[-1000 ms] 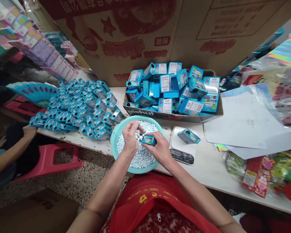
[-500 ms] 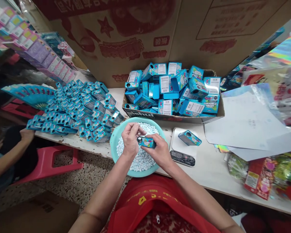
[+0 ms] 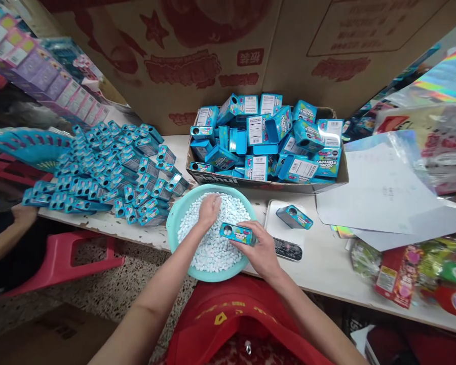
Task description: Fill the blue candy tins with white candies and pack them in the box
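In my right hand (image 3: 262, 248) is a small blue candy box (image 3: 237, 233), gripped by its right end, its round opening facing up on the left. The box is tilted above a light turquoise basin (image 3: 172, 223). Many small pale candies (image 3: 216, 253) fill the basin. My left hand (image 3: 210, 209) has its bunched fingers pressed down into the candies; the fingertips are hidden there. Another blue candy box (image 3: 294, 217) rests on a white digital scale (image 3: 272, 230) to the right of the basin.
An open carton (image 3: 319, 186) heaped with blue boxes stands behind the basin. Many similar boxes (image 3: 117, 167) crowd the table's left side. White sheets (image 3: 383, 192) and bagged goods lie at right. Another person's hand (image 3: 25, 215) shows at far left, near a red stool (image 3: 76, 258).
My left hand has moved from the box's opening down into the candies. My right hand has shifted the box slightly right and lower. The view has shifted slightly.
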Tool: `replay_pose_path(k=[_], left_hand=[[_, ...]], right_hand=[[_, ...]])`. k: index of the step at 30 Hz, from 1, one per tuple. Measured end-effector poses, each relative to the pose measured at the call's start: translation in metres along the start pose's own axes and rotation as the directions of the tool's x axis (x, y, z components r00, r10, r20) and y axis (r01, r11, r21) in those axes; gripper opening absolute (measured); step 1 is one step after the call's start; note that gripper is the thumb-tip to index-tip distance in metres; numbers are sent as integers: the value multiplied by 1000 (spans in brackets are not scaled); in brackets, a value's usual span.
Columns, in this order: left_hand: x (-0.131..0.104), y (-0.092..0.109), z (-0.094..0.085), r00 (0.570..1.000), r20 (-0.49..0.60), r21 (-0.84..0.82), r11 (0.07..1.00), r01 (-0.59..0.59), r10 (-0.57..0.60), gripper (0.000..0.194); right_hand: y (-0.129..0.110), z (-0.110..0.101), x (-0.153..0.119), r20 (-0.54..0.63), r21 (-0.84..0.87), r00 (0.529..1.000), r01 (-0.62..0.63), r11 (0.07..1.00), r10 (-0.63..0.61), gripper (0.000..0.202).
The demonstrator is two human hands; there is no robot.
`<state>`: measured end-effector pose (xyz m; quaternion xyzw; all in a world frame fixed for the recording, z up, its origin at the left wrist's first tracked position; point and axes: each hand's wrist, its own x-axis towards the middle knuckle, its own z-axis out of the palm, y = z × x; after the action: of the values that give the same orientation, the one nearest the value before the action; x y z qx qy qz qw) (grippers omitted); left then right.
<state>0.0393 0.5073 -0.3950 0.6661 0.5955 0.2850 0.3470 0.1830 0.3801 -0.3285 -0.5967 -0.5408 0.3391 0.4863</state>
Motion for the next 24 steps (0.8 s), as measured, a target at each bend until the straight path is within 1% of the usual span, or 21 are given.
replay_pose_path(k=[2,4,6,7,8,9,10,11,12,13,15,17,19,22,24], left_hand=[[-4,-10,19,989,142,244,967,-76,42,24],[-15,-12,31,976,218,401,910,-103,14,29],[-28,-12,33,965,262,455,885,-100,-26,28],[-34,-13,31,964,265,435,896,-87,-35,25],[-39,-14,28,967,251,381,923,-63,-37,23],[-43,-16,25,976,213,291,957,-16,-48,21],[-46,-18,21,984,156,159,985,60,-85,21],[-47,-20,16,985,99,6,990,143,-143,24],[-48,-20,12,976,57,-134,967,215,-209,28],[-47,-19,7,959,32,-261,924,280,-282,32],[-47,-9,-5,912,46,-474,795,379,-407,36],[-47,9,-19,888,102,-640,653,404,-448,34],[-48,32,-32,888,157,-778,499,381,-432,30],[-50,61,-45,911,158,-872,380,309,-380,25],[-50,71,-47,914,119,-901,345,264,-388,24]], right_hand=[[-2,-7,-4,-35,13,999,-7,1000,7,31],[-6,-13,-6,-70,17,997,-17,1000,18,32],[-7,-15,-6,-96,9,994,-48,999,48,33],[-7,-14,-6,-99,1,993,-65,998,65,33],[-5,-13,-5,-97,-10,992,-78,997,77,32],[-4,-11,-5,-90,-23,992,-88,996,86,31],[-2,-9,-4,-82,-39,992,-95,995,92,31],[0,-7,-4,-75,-53,993,-100,994,96,30],[1,-5,-3,-67,-64,993,-103,993,99,30],[2,-3,-3,-58,-74,993,-105,992,101,29],[3,1,-2,-44,-97,994,-104,990,100,28],[3,6,-1,-24,-127,996,-88,988,85,27],[2,11,1,3,-160,998,-60,985,62,26],[0,23,4,66,-213,997,-34,977,49,27],[-2,28,6,105,-230,994,-19,973,44,27]])
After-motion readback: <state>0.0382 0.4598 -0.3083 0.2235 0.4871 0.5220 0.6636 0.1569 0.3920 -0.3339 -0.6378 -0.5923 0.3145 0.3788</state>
